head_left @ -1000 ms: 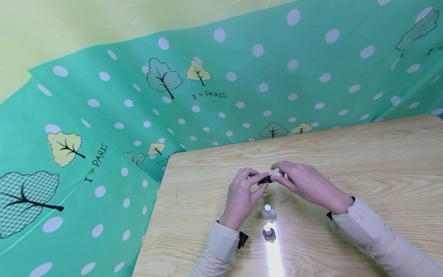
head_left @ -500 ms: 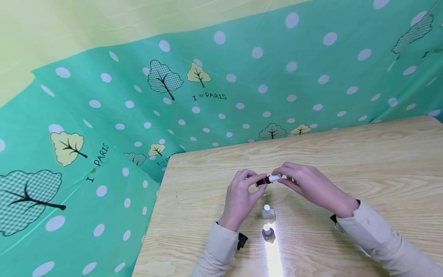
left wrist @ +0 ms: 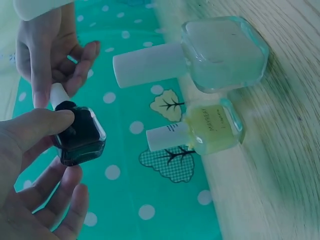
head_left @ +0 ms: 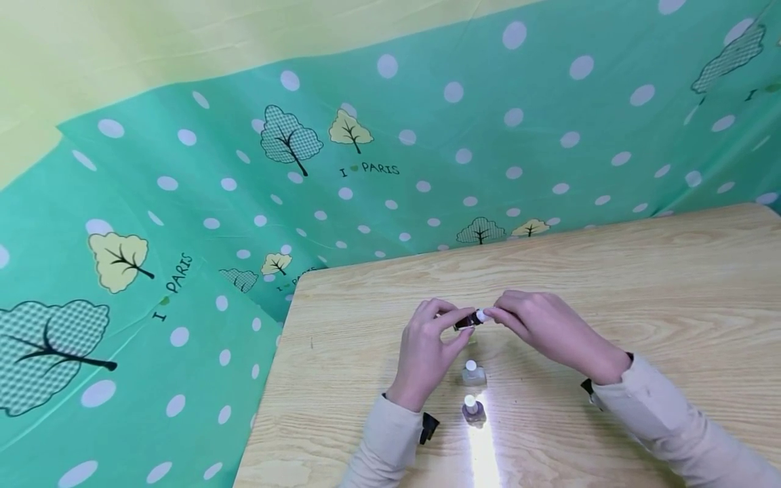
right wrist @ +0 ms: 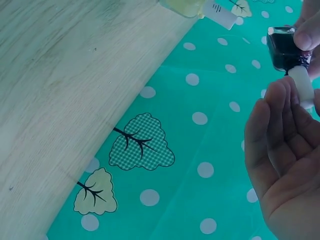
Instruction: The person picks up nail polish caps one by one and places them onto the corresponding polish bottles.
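My left hand point(head_left: 423, 349) holds a small nail polish bottle point(left wrist: 82, 134) of dark polish by its glass body, between thumb and fingers. The bottle lies tilted above the table, its white cap point(right wrist: 301, 86) pointing toward my right hand point(head_left: 543, 329). Thumb and fingers of the right hand pinch the outer end of that cap, which sits at the bottle's neck. Just below the hands in the head view, a yellow nail polish bottle point(left wrist: 216, 127) stands on the table, largely hidden there by the left hand. Nearer to me is a whitish nail polish bottle point(head_left: 474, 376).
A greyish-purple nail polish bottle point(head_left: 474, 414) with a white cap stands closest to me, in line with the others. Bright glare crosses the wooden table point(head_left: 342, 379) beside it. A green dotted cloth point(head_left: 366, 203) hangs behind and to the left of the table.
The right fingers, earlier covering most of the cap, shifted back to bare it half a second ago and now pinch its outer end again. The left hand has kept its hold on the dark bottle.
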Action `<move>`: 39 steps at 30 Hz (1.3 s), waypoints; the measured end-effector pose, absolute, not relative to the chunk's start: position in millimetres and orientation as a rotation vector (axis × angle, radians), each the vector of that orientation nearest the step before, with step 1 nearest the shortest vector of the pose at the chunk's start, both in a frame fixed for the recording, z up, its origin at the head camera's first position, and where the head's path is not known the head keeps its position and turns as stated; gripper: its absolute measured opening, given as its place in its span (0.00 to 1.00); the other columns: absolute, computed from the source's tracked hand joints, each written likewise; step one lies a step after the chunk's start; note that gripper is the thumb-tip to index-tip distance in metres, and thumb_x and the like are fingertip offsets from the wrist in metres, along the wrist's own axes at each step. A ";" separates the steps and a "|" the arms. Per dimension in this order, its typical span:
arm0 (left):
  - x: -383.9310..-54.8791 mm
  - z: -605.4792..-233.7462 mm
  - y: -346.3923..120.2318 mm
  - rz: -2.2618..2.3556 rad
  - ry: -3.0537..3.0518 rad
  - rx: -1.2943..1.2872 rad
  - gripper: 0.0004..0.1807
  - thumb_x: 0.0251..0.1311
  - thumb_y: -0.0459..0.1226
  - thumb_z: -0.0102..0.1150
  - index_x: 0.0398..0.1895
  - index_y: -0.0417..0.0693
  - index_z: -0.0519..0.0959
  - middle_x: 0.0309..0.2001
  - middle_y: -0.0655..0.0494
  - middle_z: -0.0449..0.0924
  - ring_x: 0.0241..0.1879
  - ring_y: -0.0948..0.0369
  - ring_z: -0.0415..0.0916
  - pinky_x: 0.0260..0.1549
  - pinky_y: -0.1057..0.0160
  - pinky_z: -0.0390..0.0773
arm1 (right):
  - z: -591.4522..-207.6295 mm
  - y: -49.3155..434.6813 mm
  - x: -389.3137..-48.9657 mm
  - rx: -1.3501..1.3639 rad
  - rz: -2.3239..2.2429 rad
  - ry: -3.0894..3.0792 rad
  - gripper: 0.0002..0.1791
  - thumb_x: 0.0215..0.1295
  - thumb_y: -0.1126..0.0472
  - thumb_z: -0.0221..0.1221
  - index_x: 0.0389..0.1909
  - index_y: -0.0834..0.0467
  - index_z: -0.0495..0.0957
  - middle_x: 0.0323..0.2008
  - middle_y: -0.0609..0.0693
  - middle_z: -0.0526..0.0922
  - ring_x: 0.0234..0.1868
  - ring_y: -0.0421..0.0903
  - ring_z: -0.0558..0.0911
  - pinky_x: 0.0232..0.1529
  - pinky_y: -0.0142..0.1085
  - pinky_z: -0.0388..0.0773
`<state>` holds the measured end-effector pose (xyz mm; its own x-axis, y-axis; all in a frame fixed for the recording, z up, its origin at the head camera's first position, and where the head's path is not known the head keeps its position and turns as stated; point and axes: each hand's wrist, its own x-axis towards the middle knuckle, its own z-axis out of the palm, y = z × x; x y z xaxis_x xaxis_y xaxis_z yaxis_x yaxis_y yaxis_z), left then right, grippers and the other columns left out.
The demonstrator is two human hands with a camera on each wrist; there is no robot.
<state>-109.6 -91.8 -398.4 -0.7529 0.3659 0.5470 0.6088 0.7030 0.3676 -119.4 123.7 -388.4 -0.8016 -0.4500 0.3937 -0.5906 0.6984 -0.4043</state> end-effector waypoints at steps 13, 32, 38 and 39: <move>-107.5 -395.0 -93.1 -0.756 -2.495 -0.742 0.14 0.54 0.40 0.74 0.46 0.56 0.88 0.39 0.62 0.82 0.41 0.64 0.77 0.37 0.71 0.79 | -388.6 123.9 -118.2 0.802 0.828 -2.644 0.08 0.72 0.52 0.57 0.35 0.49 0.82 0.25 0.36 0.79 0.22 0.29 0.70 0.24 0.27 0.71; -108.4 -397.4 -97.3 -0.765 -2.497 -0.739 0.14 0.54 0.40 0.74 0.45 0.56 0.88 0.39 0.62 0.82 0.40 0.65 0.76 0.36 0.72 0.78 | -386.3 128.4 -118.4 0.970 0.784 -2.493 0.07 0.63 0.59 0.66 0.42 0.50 0.83 0.36 0.37 0.82 0.28 0.29 0.76 0.27 0.27 0.77; -107.0 -396.7 -96.6 -0.763 -2.494 -0.748 0.13 0.55 0.40 0.73 0.45 0.57 0.88 0.39 0.63 0.81 0.40 0.66 0.76 0.35 0.74 0.76 | -386.0 126.4 -116.8 0.928 0.755 -2.552 0.03 0.68 0.55 0.62 0.37 0.49 0.82 0.29 0.34 0.76 0.24 0.27 0.69 0.25 0.25 0.72; -106.5 -396.0 -96.2 -0.768 -2.491 -0.750 0.13 0.55 0.40 0.73 0.45 0.56 0.88 0.39 0.63 0.81 0.40 0.66 0.76 0.35 0.74 0.76 | -385.9 126.1 -116.7 0.920 0.752 -2.558 0.03 0.69 0.54 0.61 0.36 0.48 0.81 0.29 0.33 0.76 0.23 0.27 0.69 0.24 0.25 0.71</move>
<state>-106.5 -96.2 -396.0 -0.7636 0.3668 0.5314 0.6024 0.7010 0.3818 -116.7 126.1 -385.9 -0.7416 -0.4926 0.4554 -0.6607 0.6541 -0.3683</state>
